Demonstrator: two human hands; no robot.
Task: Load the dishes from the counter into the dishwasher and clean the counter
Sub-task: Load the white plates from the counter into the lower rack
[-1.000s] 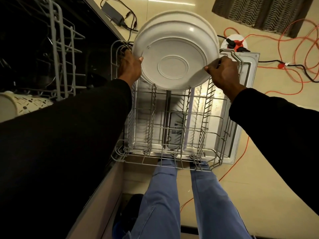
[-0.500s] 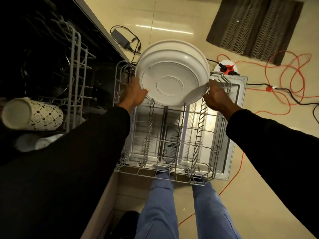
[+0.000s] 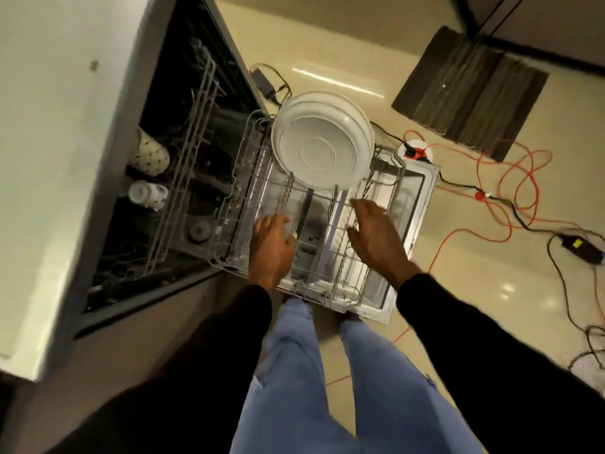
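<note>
Overhead: L hand (image 3: 271, 247) & R hand (image 3: 376, 237), fingers loosely spread, empty, above lower rack (image 3: 229, 224); white plates (image 3: 320, 152), at least 2, stand at rack's far end, beyond both hands. 2 mugs (image 3: 150, 155), upper rack.

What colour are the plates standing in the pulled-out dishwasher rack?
White; the plates show plainly in the head view.

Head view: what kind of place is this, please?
Probably a home kitchen: an open dishwasher with its rack pulled out, white plates standing in the rack, and a pale counter beside it.
</note>
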